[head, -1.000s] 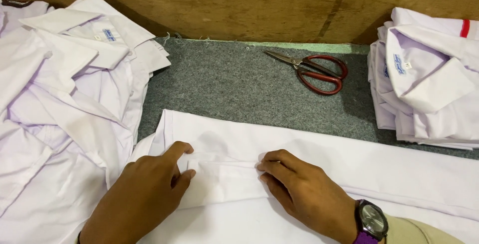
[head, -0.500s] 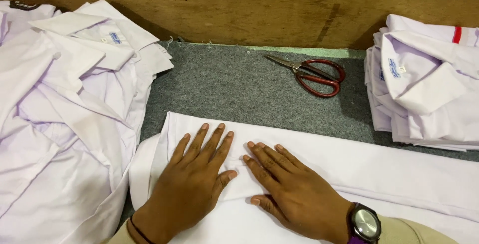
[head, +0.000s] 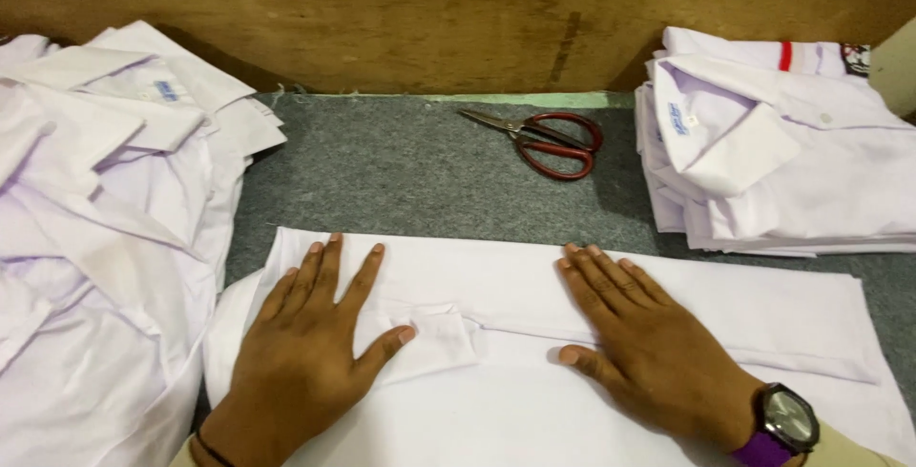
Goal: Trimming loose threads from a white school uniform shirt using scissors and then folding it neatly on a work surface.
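Note:
A white shirt (head: 496, 281) lies flat and partly folded on the grey felt table top (head: 401, 171), close to me. My left hand (head: 310, 343) presses flat on its left part with fingers spread, the thumb beside a small folded flap (head: 434, 333). My right hand (head: 644, 343) lies flat on the shirt's middle, fingers together and pointing away; a dark watch on a purple strap (head: 782, 424) sits on that wrist. Neither hand grips anything.
A loose heap of white shirts (head: 105, 228) fills the left side. A neat stack of folded white shirts (head: 773, 152) stands at the right. Red-handled scissors (head: 544, 138) lie at the back of the felt, before a wooden board (head: 458, 19).
Both hands went from pinching a fold in the shirt's middle to lying flat. They have since slid apart, the left going left and the right going right over the cloth.

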